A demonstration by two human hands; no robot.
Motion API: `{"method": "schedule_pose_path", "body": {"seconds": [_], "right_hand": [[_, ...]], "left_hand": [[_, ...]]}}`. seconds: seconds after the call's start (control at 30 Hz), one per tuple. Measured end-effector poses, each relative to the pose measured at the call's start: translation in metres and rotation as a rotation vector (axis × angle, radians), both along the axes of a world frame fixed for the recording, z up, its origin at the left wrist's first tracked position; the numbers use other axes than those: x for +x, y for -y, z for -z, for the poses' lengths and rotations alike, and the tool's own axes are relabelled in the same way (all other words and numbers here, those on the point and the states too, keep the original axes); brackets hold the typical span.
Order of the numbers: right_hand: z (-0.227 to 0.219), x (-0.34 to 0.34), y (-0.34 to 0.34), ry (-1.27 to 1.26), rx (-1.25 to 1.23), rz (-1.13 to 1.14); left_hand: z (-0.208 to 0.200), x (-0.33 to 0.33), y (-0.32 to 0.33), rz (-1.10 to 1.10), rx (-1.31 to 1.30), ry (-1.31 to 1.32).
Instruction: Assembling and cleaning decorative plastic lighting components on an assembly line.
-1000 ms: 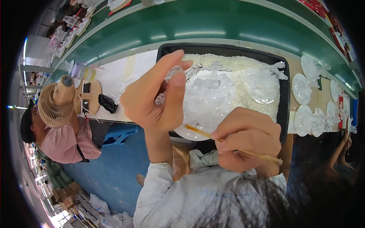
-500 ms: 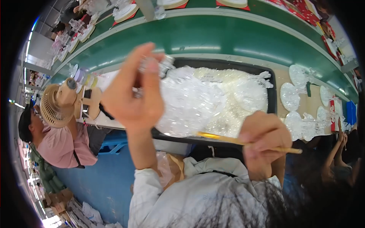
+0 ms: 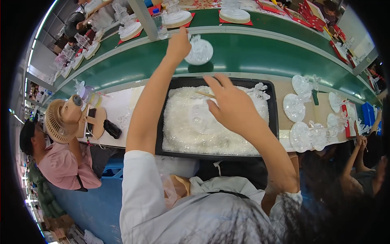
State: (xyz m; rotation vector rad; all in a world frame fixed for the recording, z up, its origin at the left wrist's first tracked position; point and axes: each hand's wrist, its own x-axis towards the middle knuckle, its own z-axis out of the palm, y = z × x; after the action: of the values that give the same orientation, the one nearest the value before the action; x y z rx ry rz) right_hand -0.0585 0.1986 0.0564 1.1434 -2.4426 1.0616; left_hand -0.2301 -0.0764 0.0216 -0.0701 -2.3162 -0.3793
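Over the green conveyor belt (image 3: 260, 55), my left hand (image 3: 178, 45) is stretched far forward, closed on a clear figurine with a round, whitish base (image 3: 199, 52). The base shows to the right of the fingers; the gripped part is mostly hidden. My right hand (image 3: 233, 103) is above the black tray (image 3: 274, 122), its fingers spread. Between its fingers and thumb lies a thin wooden brush (image 3: 205, 94), partly covered by the hand. White glittery flakes (image 3: 183, 134) fill the tray. Another clear figurine (image 3: 260, 90) rests in its far right corner.
Several clear pieces with round bases (image 3: 294, 107) lie on the board at the right. A beige fan (image 3: 63, 120) and a black object (image 3: 112, 129) are on the left. A co-worker in pink (image 3: 67, 164) sits there. A metal post (image 3: 143, 18) rises beyond the belt.
My left hand has moved from over the tray out to the belt with the figurine. My right hand has moved left over the flakes, and its fingers have opened from around the brush.
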Motion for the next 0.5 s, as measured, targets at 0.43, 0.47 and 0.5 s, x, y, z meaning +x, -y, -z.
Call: {"method": "schedule_pose_path", "body": {"seconds": [0.43,0.47,0.5], "right_hand": [[0.005,0.005,-0.015,0.091,0.542,-0.026],[0.005,0.009,-0.013,0.115,0.555,-0.022],[0.006,0.011,-0.015,0.117,0.562,-0.027]], "left_hand": [[0.012,0.233,-0.05,0.222,0.024,0.673],[0.035,0.237,-0.045,0.153,-0.08,0.647],[0.048,0.239,-0.046,0.151,-0.072,0.65]]}}
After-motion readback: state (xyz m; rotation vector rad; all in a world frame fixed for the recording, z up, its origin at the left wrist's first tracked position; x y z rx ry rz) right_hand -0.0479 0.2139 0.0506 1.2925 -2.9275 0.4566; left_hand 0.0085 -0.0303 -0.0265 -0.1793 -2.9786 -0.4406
